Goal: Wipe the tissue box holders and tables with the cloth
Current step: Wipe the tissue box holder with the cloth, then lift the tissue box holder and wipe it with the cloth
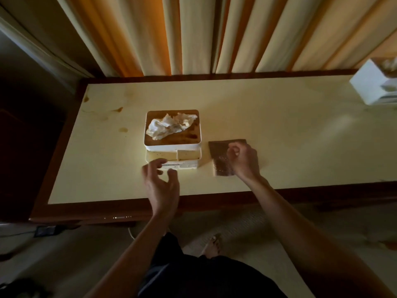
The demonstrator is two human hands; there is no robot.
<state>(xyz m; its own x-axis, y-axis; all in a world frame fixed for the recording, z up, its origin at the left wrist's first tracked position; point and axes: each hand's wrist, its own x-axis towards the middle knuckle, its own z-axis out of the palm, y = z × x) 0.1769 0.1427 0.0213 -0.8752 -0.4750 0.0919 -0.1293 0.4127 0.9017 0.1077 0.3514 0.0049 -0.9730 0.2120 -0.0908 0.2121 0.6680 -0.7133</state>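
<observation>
**Cloth in hand beside the tissue box holder**

Cream-and-orange curtains hang in folds behind a pale yellow table with a dark wooden rim. Brown stains mark the tabletop toward its far left corner.

The right hand rests on the tabletop with its fingers curled, pinching a dark brown cloth. The cloth lies flat on the table under and just to the left of that hand, its far edge reaching a little beyond the knuckles.

Just left of the gripped cloth stands the tissue box holder, a white box with a brown top panel. A crumpled white tissue pokes out of that top. The near side of the holder shows a shallow lower tray with a small divider and a label on its front face.

The left hand hovers at the near front of the holder, well to the left of the cloth. Its fingers are spread and loosely bent, holding nothing, with the fingertips close to the holder's labelled front; I cannot tell whether they touch it.

Far to the right of the gripping hand, at the table's far right edge, sits a second white tissue box holder, partly cut off by the frame.

Below the table edge, the person's dark clothing and one bare foot show above a light floor.
</observation>
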